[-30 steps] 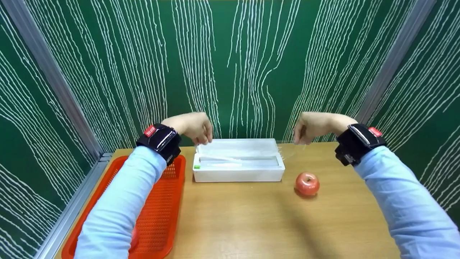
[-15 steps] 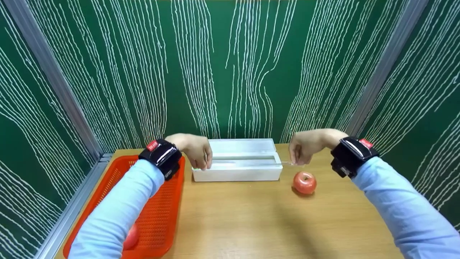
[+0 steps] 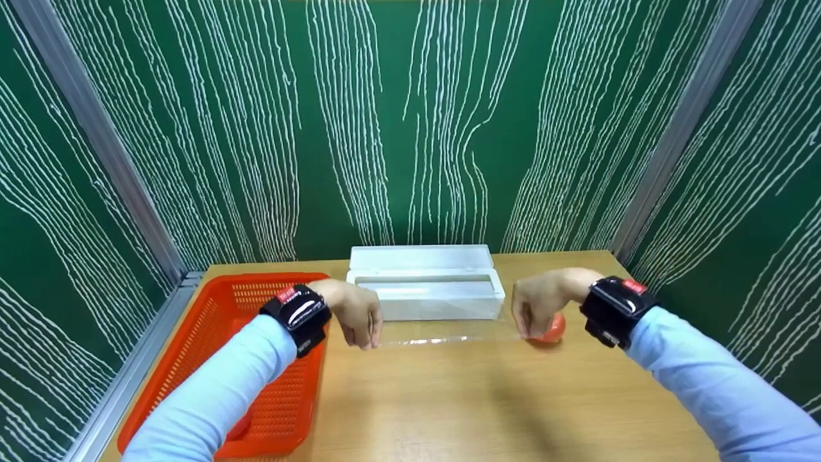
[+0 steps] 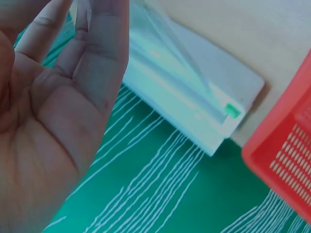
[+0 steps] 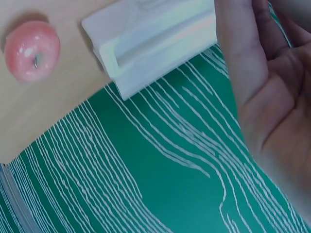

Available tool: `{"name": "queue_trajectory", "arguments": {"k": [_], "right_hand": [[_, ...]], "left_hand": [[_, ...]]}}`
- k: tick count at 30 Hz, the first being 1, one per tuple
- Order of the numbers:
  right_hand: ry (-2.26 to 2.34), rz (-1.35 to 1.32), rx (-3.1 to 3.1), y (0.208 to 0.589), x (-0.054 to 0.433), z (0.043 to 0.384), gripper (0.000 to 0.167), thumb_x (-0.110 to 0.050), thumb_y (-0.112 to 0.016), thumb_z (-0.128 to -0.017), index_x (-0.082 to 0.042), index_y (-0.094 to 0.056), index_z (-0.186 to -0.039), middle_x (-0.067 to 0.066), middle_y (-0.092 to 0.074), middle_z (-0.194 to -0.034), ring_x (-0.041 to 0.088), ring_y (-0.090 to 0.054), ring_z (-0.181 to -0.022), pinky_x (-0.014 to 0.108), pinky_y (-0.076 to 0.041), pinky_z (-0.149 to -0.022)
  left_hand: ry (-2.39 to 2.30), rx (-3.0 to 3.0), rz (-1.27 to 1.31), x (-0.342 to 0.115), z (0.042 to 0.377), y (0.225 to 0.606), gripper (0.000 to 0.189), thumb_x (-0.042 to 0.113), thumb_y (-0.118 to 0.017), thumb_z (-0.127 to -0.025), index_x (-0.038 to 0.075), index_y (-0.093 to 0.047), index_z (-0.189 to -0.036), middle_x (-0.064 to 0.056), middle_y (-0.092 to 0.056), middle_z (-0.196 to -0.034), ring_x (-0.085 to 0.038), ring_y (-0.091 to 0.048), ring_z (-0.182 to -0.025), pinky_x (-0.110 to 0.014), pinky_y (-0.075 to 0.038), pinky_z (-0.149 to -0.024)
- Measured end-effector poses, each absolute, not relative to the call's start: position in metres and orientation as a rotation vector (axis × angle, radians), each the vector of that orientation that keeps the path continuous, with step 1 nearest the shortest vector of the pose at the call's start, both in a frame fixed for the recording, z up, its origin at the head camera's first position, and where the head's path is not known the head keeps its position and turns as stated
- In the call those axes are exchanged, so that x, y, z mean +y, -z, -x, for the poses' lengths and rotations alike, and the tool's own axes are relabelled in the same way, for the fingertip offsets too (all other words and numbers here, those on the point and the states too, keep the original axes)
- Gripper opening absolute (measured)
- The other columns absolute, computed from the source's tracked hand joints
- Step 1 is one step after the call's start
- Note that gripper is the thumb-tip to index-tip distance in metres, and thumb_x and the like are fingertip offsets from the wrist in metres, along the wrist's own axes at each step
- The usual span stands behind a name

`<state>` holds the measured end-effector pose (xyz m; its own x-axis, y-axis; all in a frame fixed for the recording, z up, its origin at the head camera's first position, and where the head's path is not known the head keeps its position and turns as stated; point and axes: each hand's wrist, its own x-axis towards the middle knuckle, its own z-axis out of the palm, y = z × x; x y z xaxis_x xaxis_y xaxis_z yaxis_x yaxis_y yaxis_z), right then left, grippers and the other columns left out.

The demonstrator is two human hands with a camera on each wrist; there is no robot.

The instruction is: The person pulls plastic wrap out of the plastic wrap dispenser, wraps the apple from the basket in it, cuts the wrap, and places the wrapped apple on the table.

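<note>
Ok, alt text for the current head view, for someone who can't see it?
A left hand and right hand hold a clear film between them above a wooden table, before an open white box. A red basket is at left, an apple partly behind the right hand.

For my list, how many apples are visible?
1 certain apple, on the table by the right hand; a red thing in the basket, partly behind the left sleeve, may be another.

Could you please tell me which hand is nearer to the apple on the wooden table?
The right hand: it partly covers the apple in the head view. The left hand is farther off, near the red basket.
</note>
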<state>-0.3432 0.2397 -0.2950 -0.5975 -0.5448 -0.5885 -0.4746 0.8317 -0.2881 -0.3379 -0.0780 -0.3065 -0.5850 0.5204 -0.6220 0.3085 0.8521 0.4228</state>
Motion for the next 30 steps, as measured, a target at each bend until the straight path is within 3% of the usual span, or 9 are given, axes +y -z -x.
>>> {"name": "queue_trajectory", "arguments": {"k": [5, 8, 12, 17, 20, 30], "right_hand": [[0.131, 0.678, 2.283, 0.313, 0.236, 0.339, 0.017, 0.004, -0.068, -0.07, -0.008, -0.07, -0.081, -0.004, -0.065, -0.072, 0.004, -0.053, -0.063, 0.018, -0.047, -0.06], [0.175, 0.601, 2.254, 0.323, 0.234, 0.335, 0.017, 0.007, -0.066, -0.072, -0.007, -0.071, -0.08, -0.004, -0.061, -0.065, 0.004, -0.048, -0.054, 0.015, -0.041, -0.048], [0.204, 0.521, 2.252, 0.337, 0.231, 0.331, 0.016, 0.006, -0.067, -0.072, -0.008, -0.072, -0.077, -0.005, -0.061, -0.063, 0.004, -0.049, -0.052, 0.014, -0.033, -0.041], [0.18, 0.537, 2.268, 0.353, 0.228, 0.328, 0.016, 0.005, -0.07, -0.07, -0.01, -0.073, -0.075, -0.001, -0.068, -0.069, 0.006, -0.06, -0.061, 0.018, -0.046, -0.05], [0.216, 0.55, 2.232, 0.363, 0.228, 0.329, 0.016, 0.008, -0.068, -0.07, -0.005, -0.072, -0.077, 0.004, -0.07, -0.073, 0.009, -0.063, -0.064, 0.023, -0.054, -0.063], [0.16, 0.612, 2.249, 0.406, 0.229, 0.33, 0.017, 0.009, -0.068, -0.069, -0.005, -0.072, -0.077, 0.003, -0.069, -0.071, 0.006, -0.06, -0.062, 0.021, -0.053, -0.061]], "left_hand": [[-0.333, 2.233, -0.594, -0.077, 0.333, 0.324, 0.009, -0.002, -0.064, -0.079, 0.004, -0.069, -0.084, -0.004, -0.065, -0.075, -0.01, -0.058, -0.063, -0.023, -0.054, -0.067], [-0.311, 2.24, -0.596, -0.075, 0.331, 0.335, 0.009, -0.002, -0.065, -0.079, 0.004, -0.069, -0.084, 0.0, -0.063, -0.072, -0.009, -0.057, -0.061, -0.023, -0.054, -0.066], [-0.304, 2.225, -0.587, -0.073, 0.328, 0.35, 0.01, -0.003, -0.065, -0.078, 0.001, -0.069, -0.086, 0.002, -0.059, -0.067, -0.008, -0.055, -0.059, -0.022, -0.054, -0.066], [-0.308, 2.187, -0.572, -0.071, 0.325, 0.366, 0.012, -0.005, -0.065, -0.077, -0.003, -0.069, -0.088, 0.0, -0.06, -0.066, -0.008, -0.054, -0.058, -0.023, -0.055, -0.067], [-0.297, 2.179, -0.566, -0.07, 0.323, 0.374, 0.013, -0.007, -0.064, -0.077, -0.004, -0.069, -0.088, -0.003, -0.063, -0.069, -0.008, -0.053, -0.058, -0.023, -0.055, -0.068], [-0.246, 2.243, -0.557, -0.064, 0.306, 0.394, 0.015, -0.01, -0.063, -0.074, -0.003, -0.07, -0.085, 0.001, -0.055, -0.058, -0.007, -0.049, -0.055, -0.024, -0.054, -0.07]]}}
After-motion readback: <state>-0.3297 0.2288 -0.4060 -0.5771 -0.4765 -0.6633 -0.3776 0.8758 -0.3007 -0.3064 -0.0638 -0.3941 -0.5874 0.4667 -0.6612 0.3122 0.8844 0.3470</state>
